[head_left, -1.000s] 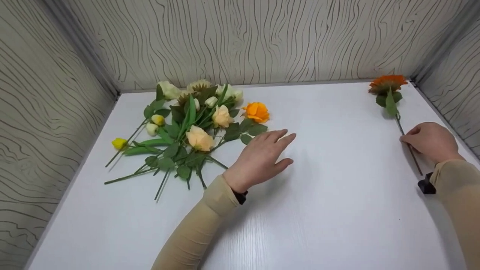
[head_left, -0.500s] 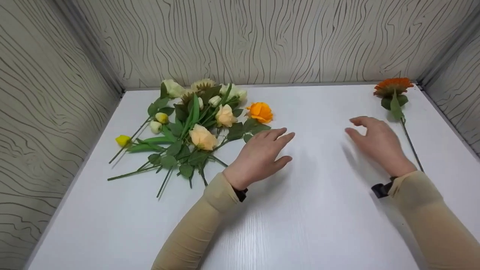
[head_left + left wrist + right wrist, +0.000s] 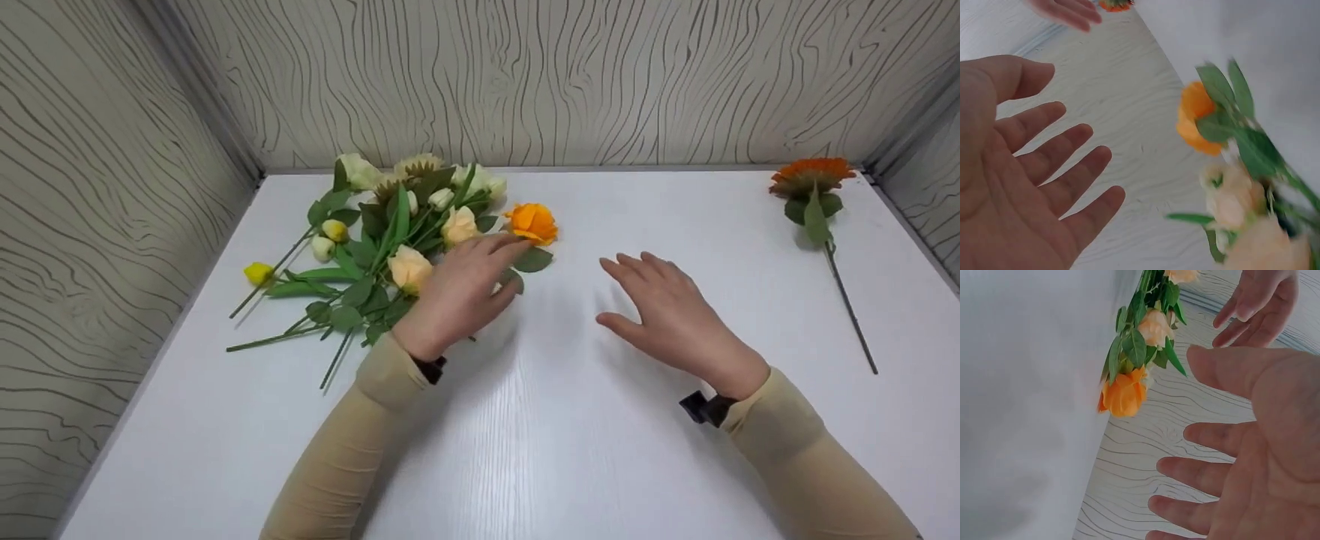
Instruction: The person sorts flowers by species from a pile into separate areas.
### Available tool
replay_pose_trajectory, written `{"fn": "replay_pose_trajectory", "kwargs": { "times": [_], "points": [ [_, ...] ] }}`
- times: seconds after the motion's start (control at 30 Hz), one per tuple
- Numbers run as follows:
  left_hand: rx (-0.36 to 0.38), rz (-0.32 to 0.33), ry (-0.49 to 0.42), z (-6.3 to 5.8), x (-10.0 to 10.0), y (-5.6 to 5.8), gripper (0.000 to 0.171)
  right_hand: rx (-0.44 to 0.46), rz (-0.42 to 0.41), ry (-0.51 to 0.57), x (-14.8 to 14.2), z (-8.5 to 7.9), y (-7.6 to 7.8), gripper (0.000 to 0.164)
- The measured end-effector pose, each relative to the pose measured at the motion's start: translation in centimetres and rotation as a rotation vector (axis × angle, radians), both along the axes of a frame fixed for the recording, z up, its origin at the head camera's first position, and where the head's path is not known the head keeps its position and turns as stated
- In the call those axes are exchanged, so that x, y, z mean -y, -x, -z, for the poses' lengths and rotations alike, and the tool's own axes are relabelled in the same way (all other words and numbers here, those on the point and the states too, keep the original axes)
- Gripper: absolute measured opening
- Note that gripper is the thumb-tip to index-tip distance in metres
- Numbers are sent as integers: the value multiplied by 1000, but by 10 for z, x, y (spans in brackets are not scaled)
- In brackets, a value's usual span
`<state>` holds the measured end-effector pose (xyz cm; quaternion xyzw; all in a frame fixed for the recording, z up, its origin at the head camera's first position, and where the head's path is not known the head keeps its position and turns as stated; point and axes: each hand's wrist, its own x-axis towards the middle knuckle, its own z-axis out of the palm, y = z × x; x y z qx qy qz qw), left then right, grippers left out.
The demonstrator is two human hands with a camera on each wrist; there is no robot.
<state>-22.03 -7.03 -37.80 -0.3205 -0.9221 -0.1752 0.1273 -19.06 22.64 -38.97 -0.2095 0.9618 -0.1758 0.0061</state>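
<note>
My left hand (image 3: 465, 289) hovers over the right part of a flower pile, fingers extended and palm bare in the left wrist view. It overlaps the green stems and leaves in the head view. Just beyond its fingertips lies an orange rose (image 3: 533, 223); a peach rose (image 3: 410, 270) shows at its left. My right hand (image 3: 675, 319) is held over the middle right of the white table (image 3: 585, 465), fingers spread, nothing in its palm in the right wrist view. Farther right, a single orange-red flower (image 3: 812, 180) lies on the table, its stem pointing toward me.
The pile also has white blooms (image 3: 358, 172), yellow buds (image 3: 334, 230) and a yellow flower (image 3: 259, 273) at its left edge, with stems sticking out toward the front left. A wood-patterned panel (image 3: 570, 82) closes off the back, and similar panels stand on both sides.
My right hand has let go of the orange-red flower's stem and moved left to mid-table, its fingers opening. My left hand has shifted left over the pile. The view has turned slightly.
</note>
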Motion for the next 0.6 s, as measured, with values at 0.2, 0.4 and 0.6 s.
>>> {"fn": "replay_pose_trajectory", "kwargs": {
  "times": [0.2,0.4,0.6],
  "points": [
    [88,-249,36,1,107,0,22,0,-6,-2,0,0,-1,73],
    [218,-411,109,24,190,-16,16,-6,-12,8,0,1,2,72],
    [249,-484,90,45,207,-20,16,-5,-22,-4,-1,6,3,71]
  ]
}}
